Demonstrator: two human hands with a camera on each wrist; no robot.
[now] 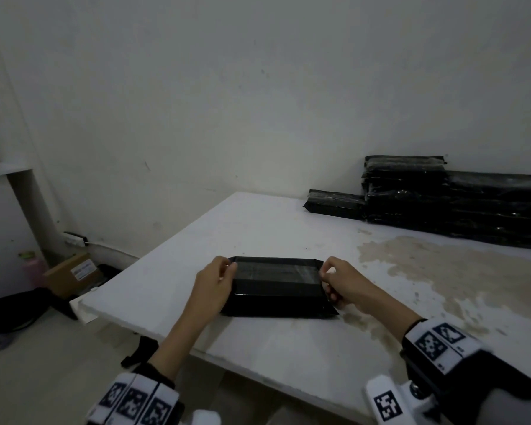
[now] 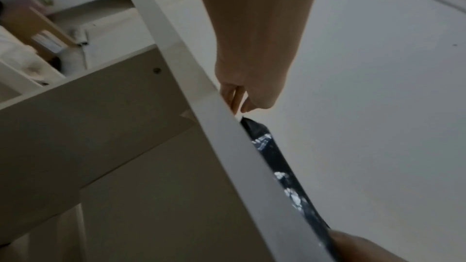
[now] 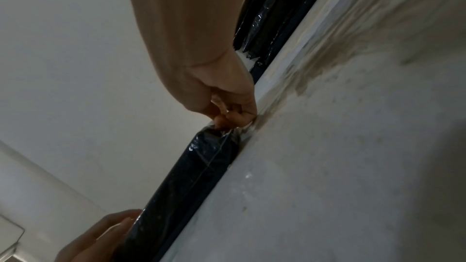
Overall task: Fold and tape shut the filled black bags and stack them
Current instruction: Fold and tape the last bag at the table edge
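Observation:
A folded black bag (image 1: 276,297) lies flat on the white table (image 1: 227,228), with a strip of clear tape (image 1: 275,271) along its length. My left hand (image 1: 229,268) grips the bag's left end, its fingers curled at the tape's end. My right hand (image 1: 324,276) pinches the tape's other end at the bag's right end. In the right wrist view the right hand (image 3: 224,121) pinches crinkled clear tape over the bag (image 3: 186,178). The left wrist view shows the left hand (image 2: 239,107) curled at the bag (image 2: 272,156), mostly hidden by the table edge. A stack of taped black bags (image 1: 442,204) stands at the back right.
One single black bag (image 1: 334,204) lies beside the stack. A worn brown patch (image 1: 442,271) covers the table's right side. On the floor to the left are a cardboard box (image 1: 71,273), a power strip (image 1: 74,239) and a pink bottle (image 1: 33,268).

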